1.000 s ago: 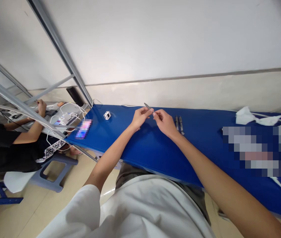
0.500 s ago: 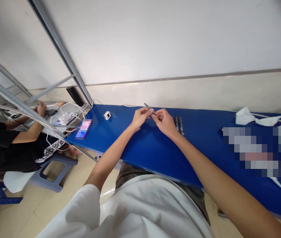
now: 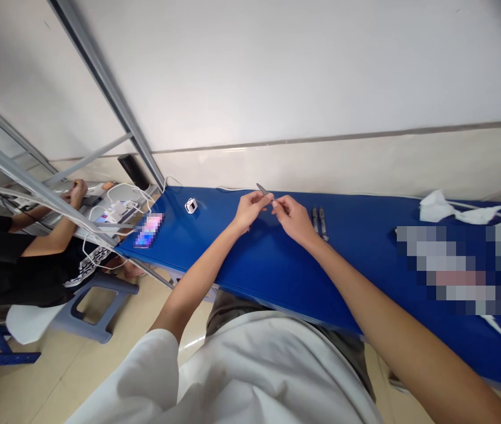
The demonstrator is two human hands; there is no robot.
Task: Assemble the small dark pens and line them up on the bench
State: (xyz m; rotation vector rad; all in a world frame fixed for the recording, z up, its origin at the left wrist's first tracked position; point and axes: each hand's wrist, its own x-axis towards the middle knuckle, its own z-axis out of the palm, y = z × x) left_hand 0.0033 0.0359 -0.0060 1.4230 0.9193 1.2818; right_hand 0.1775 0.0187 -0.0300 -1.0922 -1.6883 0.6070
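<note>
A thin dark grey pen [image 3: 261, 188] is held slantwise above the blue tabletop [image 3: 259, 271], its upper tip pointing up and left. My left hand [image 3: 249, 211] pinches it between thumb and fingers. On the pen's lower right end, the fingertips of my right hand [image 3: 293, 217] are closed, covering that end. Two more dark pens [image 3: 319, 222] lie side by side on the tabletop, just right of my right hand.
A small white device [image 3: 191, 205] and a phone [image 3: 148, 230] lie at the left. Crumpled tissue [image 3: 436, 207] and a blurred packet [image 3: 454, 268] are at the right. Beyond the metal frame [image 3: 113, 94], a person sits at another table with cables.
My right hand's fingers have shifted slightly on the pen's lower end. The other person's hands at the far left have moved slightly.
</note>
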